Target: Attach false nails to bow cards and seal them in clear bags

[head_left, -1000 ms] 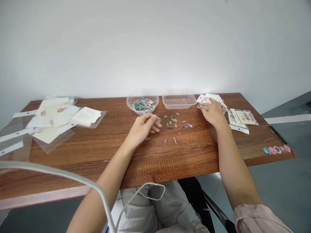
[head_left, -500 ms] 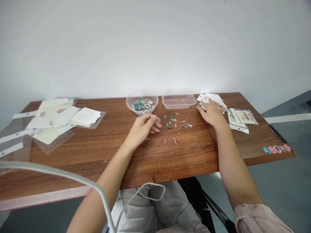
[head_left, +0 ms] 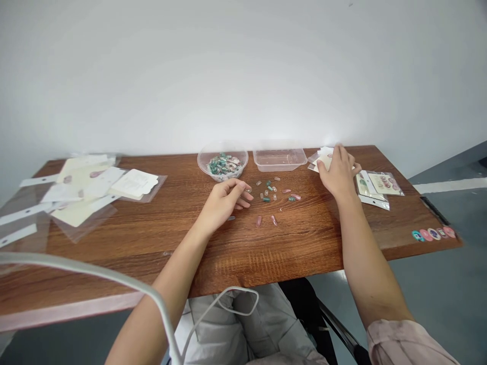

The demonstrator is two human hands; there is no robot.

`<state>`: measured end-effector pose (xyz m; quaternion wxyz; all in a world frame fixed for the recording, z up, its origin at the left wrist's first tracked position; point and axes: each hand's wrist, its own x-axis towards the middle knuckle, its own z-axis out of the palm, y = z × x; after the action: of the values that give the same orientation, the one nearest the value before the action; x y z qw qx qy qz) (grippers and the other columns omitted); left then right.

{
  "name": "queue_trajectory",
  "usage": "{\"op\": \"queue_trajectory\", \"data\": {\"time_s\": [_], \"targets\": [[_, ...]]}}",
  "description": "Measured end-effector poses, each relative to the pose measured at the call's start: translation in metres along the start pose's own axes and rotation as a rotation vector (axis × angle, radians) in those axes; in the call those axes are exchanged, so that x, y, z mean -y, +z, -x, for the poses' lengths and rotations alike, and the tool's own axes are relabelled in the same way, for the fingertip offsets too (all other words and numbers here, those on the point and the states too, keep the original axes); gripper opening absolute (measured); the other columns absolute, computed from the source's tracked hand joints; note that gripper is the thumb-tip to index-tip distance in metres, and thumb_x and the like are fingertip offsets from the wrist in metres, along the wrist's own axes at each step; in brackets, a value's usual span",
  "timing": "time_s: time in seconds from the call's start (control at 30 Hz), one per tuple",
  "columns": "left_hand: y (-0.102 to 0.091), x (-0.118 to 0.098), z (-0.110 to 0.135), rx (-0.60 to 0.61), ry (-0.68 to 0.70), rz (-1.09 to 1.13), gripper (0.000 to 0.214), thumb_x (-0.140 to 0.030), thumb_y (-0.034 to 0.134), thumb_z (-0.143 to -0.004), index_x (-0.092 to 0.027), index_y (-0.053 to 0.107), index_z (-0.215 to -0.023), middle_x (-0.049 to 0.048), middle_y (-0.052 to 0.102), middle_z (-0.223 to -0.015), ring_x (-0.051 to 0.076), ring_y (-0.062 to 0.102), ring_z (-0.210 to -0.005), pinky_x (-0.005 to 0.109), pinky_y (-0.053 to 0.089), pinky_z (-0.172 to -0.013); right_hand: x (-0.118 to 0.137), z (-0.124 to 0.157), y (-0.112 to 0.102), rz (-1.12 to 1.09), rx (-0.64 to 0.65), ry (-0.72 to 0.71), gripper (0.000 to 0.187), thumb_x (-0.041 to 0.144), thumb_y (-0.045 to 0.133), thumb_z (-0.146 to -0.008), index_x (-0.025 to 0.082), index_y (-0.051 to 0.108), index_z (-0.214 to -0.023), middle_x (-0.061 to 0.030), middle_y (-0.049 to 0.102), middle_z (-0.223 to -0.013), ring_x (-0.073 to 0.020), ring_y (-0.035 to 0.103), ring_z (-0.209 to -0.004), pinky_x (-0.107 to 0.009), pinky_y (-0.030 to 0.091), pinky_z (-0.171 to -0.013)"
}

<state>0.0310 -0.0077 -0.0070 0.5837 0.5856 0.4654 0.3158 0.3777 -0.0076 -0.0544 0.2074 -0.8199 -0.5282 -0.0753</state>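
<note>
Left hand [head_left: 222,203]: fingers loosely curled, nothing visibly held, just beside loose press-on nails [head_left: 268,195] on wooden table [head_left: 266,258]. Right hand [head_left: 337,175]: fingers spread on white cards [head_left: 324,161]. Far: round clear bowl [head_left: 201,162] heaped with teal and pink nails [head_left: 224,165]; clear rectangular tub [head_left: 279,166] just right.

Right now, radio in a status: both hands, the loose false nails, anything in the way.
Left hand curled beside the loose false nails. Right hand on white cards. Clear bowl of nails and plastic tub beyond the loose nails.
</note>
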Motion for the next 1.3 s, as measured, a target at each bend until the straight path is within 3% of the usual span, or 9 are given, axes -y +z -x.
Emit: {"op": "queue_trajectory", "data": {"time_s": [0.13, 0.23, 0.33, 0.47, 0.6, 0.7, 0.87, 1.1, 1.3], "targets": [[-0.001, 0.004, -0.002, 0.004, 0.013, -0.018, 0.038, -0.054, 0.062, -0.091, -0.016, 0.067, -0.092, 0.0066, 0.077, -0.084, 0.018, 0.073, -0.069, 0.029, 0.054, -0.065, 0.003, 0.0, -0.011, -0.083, -0.179, 0.018, 0.069, 0.047, 0.034, -0.103, 0.018, 0.027, -0.165, -0.0197, 0.035, -0.169, -0.0411, 0.036, -0.15, -0.067, 0.031, -0.116], [-0.001, 0.007, -0.003, 0.015, 0.014, -0.024, 0.038, -0.054, 0.06, -0.093, -0.016, 0.068, -0.096, 0.0069, 0.077, -0.086, 0.018, 0.074, -0.071, 0.029, 0.055, -0.067, 0.013, 0.007, -0.021, -0.209, -0.29, -0.03, 0.065, 0.042, 0.026, -0.106, 0.019, 0.025, -0.167, -0.0185, 0.039, -0.166, -0.0358, 0.04, -0.15, -0.059, 0.041, -0.114], [0.001, 0.008, -0.002, 0.052, 0.0, 0.012, 0.038, -0.054, 0.061, -0.094, -0.016, 0.067, -0.097, 0.0066, 0.077, -0.088, 0.016, 0.074, -0.071, 0.028, 0.055, -0.067, 0.035, 0.021, -0.03, -0.257, -0.286, -0.094, 0.065, 0.039, 0.018, -0.107, 0.025, 0.015, -0.171, -0.015, 0.038, -0.167, -0.0315, 0.05, -0.144, -0.052, 0.05, -0.106], [0.003, 0.004, 0.003, 0.14, -0.012, 0.117, 0.039, -0.055, 0.067, -0.092, -0.017, 0.067, -0.1, 0.0075, 0.078, -0.092, 0.015, 0.074, -0.072, 0.026, 0.056, -0.067, 0.07, 0.047, -0.038, -0.269, -0.281, -0.195, 0.066, 0.036, 0.018, -0.107, 0.03, 0.004, -0.171, -0.0103, 0.035, -0.17, -0.0314, 0.045, -0.15, -0.053, 0.053, -0.104], [0.006, 0.001, 0.01, 0.221, 0.03, 0.212, 0.047, -0.055, 0.07, -0.091, -0.02, 0.062, -0.122, 0.0137, 0.075, -0.124, 0.018, 0.078, -0.084, 0.026, 0.058, -0.069, 0.096, 0.07, -0.031, -0.541, -0.34, -0.522, 0.069, 0.036, 0.035, -0.104, 0.035, 0.016, -0.17, -0.0063, 0.048, -0.163, -0.0332, 0.045, -0.151, -0.062, 0.05, -0.109], [0.007, 0.002, 0.013, 0.284, 0.069, 0.316, 0.065, -0.061, 0.068, -0.091, -0.027, 0.05, -0.143, 0.0172, 0.059, -0.152, 0.027, 0.078, -0.105, 0.032, 0.063, -0.075, 0.107, 0.084, -0.022, -0.671, -0.327, -0.781, 0.073, 0.033, 0.048, -0.099, 0.04, 0.022, -0.168, -0.004, 0.059, -0.155, -0.0331, 0.056, -0.142, -0.063, 0.053, -0.106], [0.007, 0.007, 0.012, 0.265, 0.121, 0.386, 0.076, -0.066, 0.072, -0.083, -0.027, 0.049, -0.144, 0.0161, 0.058, -0.151, 0.034, 0.067, -0.127, 0.036, 0.065, -0.084, 0.114, 0.099, -0.02, -0.744, -0.185, -1.067, 0.079, 0.024, 0.058, -0.094, 0.031, 0.028, -0.167, -0.009, 0.06, -0.155, -0.0334, 0.066, -0.131, -0.056, 0.058, -0.1], [0.011, 0.007, 0.015, 0.142, 0.297, 0.187, 0.078, -0.056, 0.082, -0.078, -0.025, 0.05, -0.141, 0.0121, 0.059, -0.149, 0.031, 0.057, -0.137, 0.04, 0.053, -0.109, 0.118, 0.104, -0.023, -0.84, -0.205, -1.053, 0.072, 0.024, 0.057, -0.095, 0.027, 0.037, -0.164, -0.0117, 0.065, -0.149, -0.0328, 0.07, -0.126, -0.053, 0.062, -0.095], [0.014, 0.015, 0.014, 0.04, 0.326, 0.06, 0.067, -0.054, 0.083, -0.078, -0.021, 0.058, -0.13, 0.0119, 0.07, -0.126, 0.03, 0.067, -0.116, 0.041, 0.053, -0.103, 0.122, 0.11, -0.026, -0.963, -0.221, -1.01, 0.057, 0.028, 0.058, -0.096, 0.028, 0.052, -0.153, -0.0109, 0.073, -0.135, -0.0301, 0.075, -0.115, -0.049, 0.065, -0.088]]}}
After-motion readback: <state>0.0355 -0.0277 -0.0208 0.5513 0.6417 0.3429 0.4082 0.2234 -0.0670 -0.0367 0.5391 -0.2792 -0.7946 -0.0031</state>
